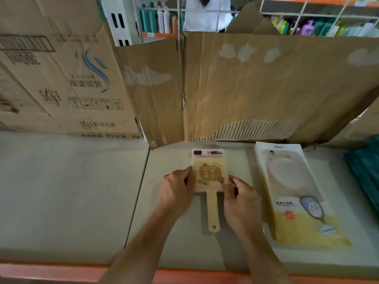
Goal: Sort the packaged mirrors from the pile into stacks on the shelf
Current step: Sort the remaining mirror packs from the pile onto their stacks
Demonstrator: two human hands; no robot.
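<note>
A small yellow packaged hand mirror (209, 173) with an orange round print and a long handle lies flat on the pale shelf (71, 191), handle pointing toward me. My left hand (177, 191) pinches its left edge and my right hand (240, 201) pinches its right edge. To the right lies a stack of larger packaged mirrors (295, 193) in clear and yellow wrappers, apart from both hands.
Brown cardboard sheets (266, 89) stand along the back of the shelf, with a printed carton (61, 74) at the left. Teal packaged items (367, 167) sit at the far right. An orange shelf edge (184, 275) runs along the front.
</note>
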